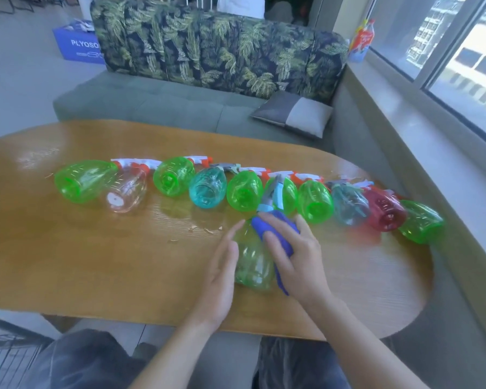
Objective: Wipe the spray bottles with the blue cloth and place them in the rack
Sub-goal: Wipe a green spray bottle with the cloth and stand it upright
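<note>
Head view: green bottle [253,262] between hands; left hand [222,272] flat, right hand [295,256] gripping blue cloth [275,228] against it.

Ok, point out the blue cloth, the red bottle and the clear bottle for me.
blue cloth [275,230]: head view, on the fold under the right hand's fingers.
red bottle [385,210]: head view, on the middle of its body.
clear bottle [128,189]: head view, on its body near the base.

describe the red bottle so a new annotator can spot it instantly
On the oval wooden table, a row of spray bottles lies on its side along the far edge. Follow the row toward the window end: the red spray bottle is second from that end. It is the only red one, between a teal bottle and a green bottle.
</note>
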{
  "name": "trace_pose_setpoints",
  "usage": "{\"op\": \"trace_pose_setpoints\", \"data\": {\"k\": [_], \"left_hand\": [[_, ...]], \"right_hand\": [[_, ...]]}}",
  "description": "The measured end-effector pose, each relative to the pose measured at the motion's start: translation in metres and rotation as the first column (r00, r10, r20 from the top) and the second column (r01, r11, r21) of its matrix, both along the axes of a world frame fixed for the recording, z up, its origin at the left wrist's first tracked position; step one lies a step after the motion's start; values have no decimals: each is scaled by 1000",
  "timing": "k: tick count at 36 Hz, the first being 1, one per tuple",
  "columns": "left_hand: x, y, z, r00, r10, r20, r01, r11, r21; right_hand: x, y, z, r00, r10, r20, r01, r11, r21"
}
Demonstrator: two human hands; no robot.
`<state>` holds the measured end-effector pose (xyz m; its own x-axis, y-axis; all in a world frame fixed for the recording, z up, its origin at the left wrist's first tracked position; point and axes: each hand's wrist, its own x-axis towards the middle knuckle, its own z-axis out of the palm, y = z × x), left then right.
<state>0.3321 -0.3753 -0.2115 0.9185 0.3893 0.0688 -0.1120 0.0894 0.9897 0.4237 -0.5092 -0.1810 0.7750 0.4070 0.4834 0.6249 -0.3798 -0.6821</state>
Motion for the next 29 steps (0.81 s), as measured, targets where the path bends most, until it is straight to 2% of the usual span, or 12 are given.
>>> {"op": "trace_pose_setpoints", "data": {"k": [3,8,11,15,19,26,29], "left_hand": [[0,0,-3,1000,5,-18,-5,1000,3],[-3,6,-8,999,-51,16,52,997,-63],[-3,5,-7,996,-46,74,50,998,-41],[-5,5,-4,997,-36,75,48,986,-162],[-5,7,-3,996,-59,72,77,957,-278],[-4,3,-2,995,-62,78,81,960,-269],[-3,3,-2,997,-46,66,56,984,-168]], "right_hand": [[7,8,4,993,-12,-121,16,999,29],[2,9,7,989,17,-150,-8,998,59],[3,8,11,989,41,-142,-33,998,58],[4,6,13,974,76,-213,-50,991,126],[6,7,14,954,19,-299,42,979,197],[-3,16,12,970,-13,-244,53,986,159],[-5,16,10,985,-44,-168,56,996,65]]}}
